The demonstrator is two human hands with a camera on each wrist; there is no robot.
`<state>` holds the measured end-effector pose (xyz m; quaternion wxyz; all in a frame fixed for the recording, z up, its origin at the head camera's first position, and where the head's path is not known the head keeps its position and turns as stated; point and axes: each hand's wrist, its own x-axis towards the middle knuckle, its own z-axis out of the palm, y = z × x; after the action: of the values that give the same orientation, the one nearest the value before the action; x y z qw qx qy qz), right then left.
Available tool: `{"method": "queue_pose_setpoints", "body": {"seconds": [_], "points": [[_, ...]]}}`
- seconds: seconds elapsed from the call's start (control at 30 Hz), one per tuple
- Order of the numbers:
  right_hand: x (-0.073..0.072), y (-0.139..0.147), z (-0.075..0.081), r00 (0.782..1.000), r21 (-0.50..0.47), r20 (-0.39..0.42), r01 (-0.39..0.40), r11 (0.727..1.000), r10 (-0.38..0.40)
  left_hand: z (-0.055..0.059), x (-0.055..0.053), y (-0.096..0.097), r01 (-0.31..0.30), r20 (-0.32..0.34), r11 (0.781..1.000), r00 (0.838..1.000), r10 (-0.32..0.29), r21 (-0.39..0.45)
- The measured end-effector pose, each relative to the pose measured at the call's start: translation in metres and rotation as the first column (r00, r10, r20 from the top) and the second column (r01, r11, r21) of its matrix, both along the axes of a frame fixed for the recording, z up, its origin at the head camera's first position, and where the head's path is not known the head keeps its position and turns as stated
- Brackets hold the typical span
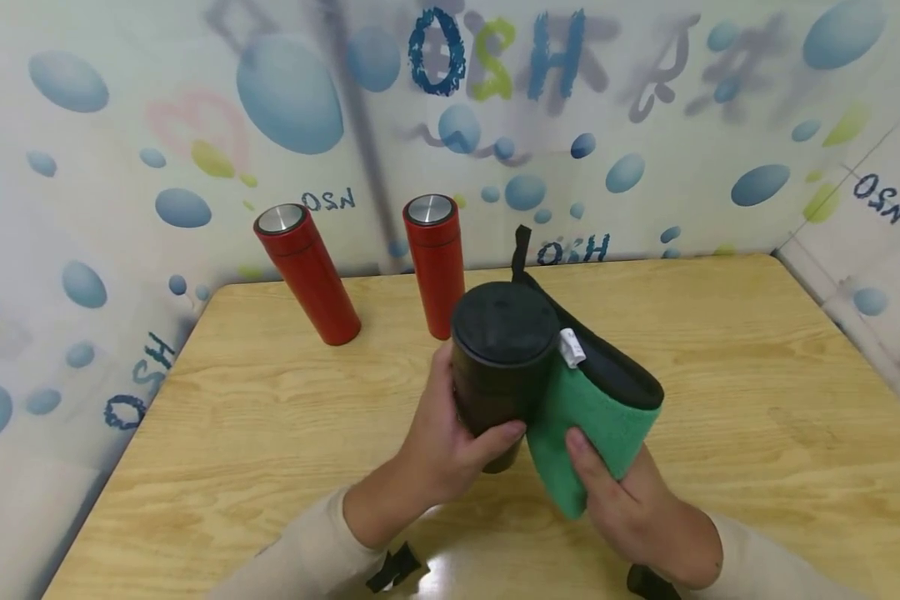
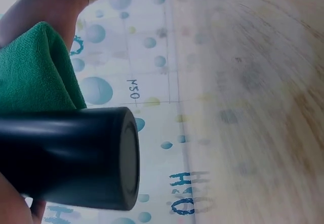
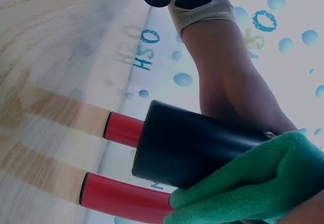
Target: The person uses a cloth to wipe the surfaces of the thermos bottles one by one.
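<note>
My left hand (image 1: 441,446) grips a black thermos flask (image 1: 498,375), its lid facing up toward the head camera. The thumb lies across the flask's lower front. My right hand (image 1: 633,504) holds a green cleaning cloth (image 1: 588,433) with a black side, a black hanging loop and a white label. The cloth lies against the flask's right side. In the left wrist view the flask (image 2: 66,158) shows its round end, with the cloth (image 2: 33,80) beside it. The right wrist view shows the folded cloth (image 3: 253,183) touching the flask (image 3: 197,148).
Two red thermos flasks, one at left (image 1: 307,275) and one nearer the middle (image 1: 437,267), stand upright at the back of the wooden table (image 1: 270,442). Behind the table is a wall covering (image 1: 285,167) with blue spots and letters.
</note>
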<state>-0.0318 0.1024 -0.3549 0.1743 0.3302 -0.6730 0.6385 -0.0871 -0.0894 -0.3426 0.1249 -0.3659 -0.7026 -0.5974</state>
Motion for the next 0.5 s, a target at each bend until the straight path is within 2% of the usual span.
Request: {"method": "queue_pose_setpoints", "body": {"seconds": [0.27,0.33,0.5], "points": [[0.0022,0.0008,0.0064,0.998,0.14,0.058,0.005,0.99,-0.013,0.0015,-0.0001,-0.003,-0.056,-0.08,0.997,0.995,0.06,0.058],[0.0024,0.001,0.0064,0.998,0.127,0.055,0.002,0.992,-0.009,0.003,-0.0009,-0.003,-0.07,-0.091,0.996,0.993,0.075,0.053],[0.003,0.0018,0.0011,1.0,0.026,-0.007,-0.012,1.0,0.012,0.0047,-0.0007,-0.0025,-0.119,-0.129,0.993,0.985,0.117,-0.005]]}}
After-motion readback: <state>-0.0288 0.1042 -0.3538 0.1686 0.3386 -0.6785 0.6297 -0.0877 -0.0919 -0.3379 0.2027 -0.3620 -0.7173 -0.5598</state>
